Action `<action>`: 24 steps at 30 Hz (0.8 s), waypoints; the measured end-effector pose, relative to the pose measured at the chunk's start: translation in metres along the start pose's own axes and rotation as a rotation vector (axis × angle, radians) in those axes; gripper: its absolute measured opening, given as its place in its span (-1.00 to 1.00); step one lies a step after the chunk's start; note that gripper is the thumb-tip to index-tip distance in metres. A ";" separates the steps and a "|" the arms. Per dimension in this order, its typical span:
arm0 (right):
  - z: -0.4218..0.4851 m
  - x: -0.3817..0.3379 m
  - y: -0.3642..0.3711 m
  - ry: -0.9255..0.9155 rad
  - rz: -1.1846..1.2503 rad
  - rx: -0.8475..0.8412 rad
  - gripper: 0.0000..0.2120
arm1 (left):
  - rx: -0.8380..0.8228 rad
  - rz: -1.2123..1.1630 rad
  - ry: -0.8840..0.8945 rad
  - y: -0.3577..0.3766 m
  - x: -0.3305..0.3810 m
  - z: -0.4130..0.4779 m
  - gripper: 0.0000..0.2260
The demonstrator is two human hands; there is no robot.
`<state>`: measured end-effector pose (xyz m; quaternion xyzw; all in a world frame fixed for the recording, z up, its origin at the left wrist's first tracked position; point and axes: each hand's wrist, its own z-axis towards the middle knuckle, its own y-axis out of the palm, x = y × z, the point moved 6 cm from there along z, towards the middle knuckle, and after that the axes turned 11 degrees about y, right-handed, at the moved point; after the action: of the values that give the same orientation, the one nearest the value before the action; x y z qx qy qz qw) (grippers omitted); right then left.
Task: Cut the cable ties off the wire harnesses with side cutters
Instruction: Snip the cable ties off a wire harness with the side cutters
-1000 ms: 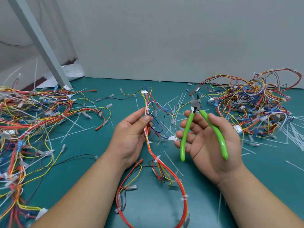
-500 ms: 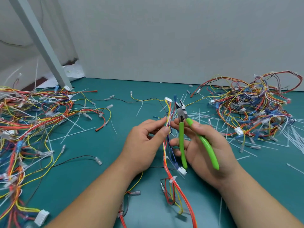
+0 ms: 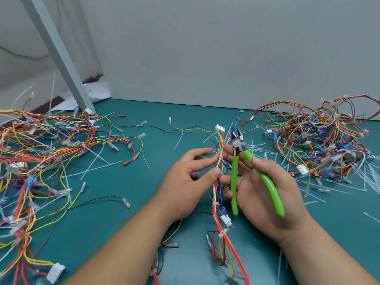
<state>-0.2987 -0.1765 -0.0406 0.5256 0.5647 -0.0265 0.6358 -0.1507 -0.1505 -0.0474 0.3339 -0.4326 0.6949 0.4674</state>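
Head view: a green table mat (image 3: 115, 177) is seen, and on it a left heap (image 3: 41, 151) and a right heap (image 3: 320, 145) of tangled harnesses are piled. Between them both forearms are stretched forward, with the hands brought close together above the mat.

The left hand (image 3: 189, 182) is turned thumb-up with its fingers nearly straight. The wire harness (image 3: 220, 155) is pinched between its thumb and fingertips. The right hand (image 3: 265, 192) is held palm up just beside it, and a fingertip of it touches the bundle. The side cutters (image 3: 234, 171) are gripped in it, with the thumb laid over one green handle and the fingers curled round the other. The handles are spread, and the head is pointed up and away, just right of the harness.

The harness is held upright with a white connector (image 3: 220, 127) at its top. Its lower part is trailed onto the mat, where a white cable tie (image 3: 223, 233) is fastened round it. Cut ties (image 3: 372, 179) are scattered across the mat.

A second earlier the hands were held well apart, with the cutters off to the right. Half a second ago they had already been brought to the bundle. Since then the left fingers have been straightened and the cutter head has been shifted slightly rightward.
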 end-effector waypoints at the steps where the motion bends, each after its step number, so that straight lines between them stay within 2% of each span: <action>1: 0.000 0.000 0.000 -0.002 -0.004 0.002 -0.17 | -0.001 -0.006 0.004 0.000 0.001 0.000 -0.70; 3: 0.001 0.001 -0.001 -0.003 -0.007 0.003 -0.38 | 0.005 0.003 0.028 0.001 0.002 -0.001 -0.69; 7: 0.002 -0.001 -0.002 -0.025 0.019 -0.029 -0.41 | 0.063 0.160 0.153 0.001 0.012 -0.003 -0.66; 11: 0.001 -0.009 -0.003 -0.094 0.037 -0.048 -0.47 | 0.273 0.201 0.269 -0.011 0.032 -0.005 -0.83; 13: 0.000 -0.016 -0.004 -0.148 0.050 -0.056 -0.58 | 0.399 0.143 0.250 -0.026 0.038 -0.003 -0.83; 15: -0.001 -0.019 -0.004 -0.169 0.062 -0.058 -0.64 | 0.476 0.072 0.098 -0.040 0.033 0.009 -0.83; 17: -0.002 -0.019 -0.005 -0.167 0.057 -0.055 -0.63 | 0.503 -0.081 -0.200 -0.050 0.012 0.028 -0.83; 18: -0.002 -0.018 -0.005 -0.163 0.048 -0.060 -0.62 | 0.490 -0.226 -0.388 -0.051 -0.002 0.037 -0.80; 20: -0.002 -0.015 -0.002 -0.149 0.025 -0.087 -0.60 | 0.420 -0.563 -0.686 -0.044 -0.022 0.052 -0.61; 22: -0.001 -0.011 0.000 -0.136 -0.018 -0.114 -0.54 | 0.339 -0.717 -0.815 -0.038 -0.032 0.063 -0.44; 24: -0.001 -0.008 0.001 -0.123 -0.067 -0.116 -0.39 | 0.293 -0.777 -0.854 -0.033 -0.038 0.073 -0.34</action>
<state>-0.3017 -0.1803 -0.0340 0.4662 0.5422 -0.0474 0.6975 -0.1028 -0.2243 -0.0419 0.7787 -0.3281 0.3295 0.4212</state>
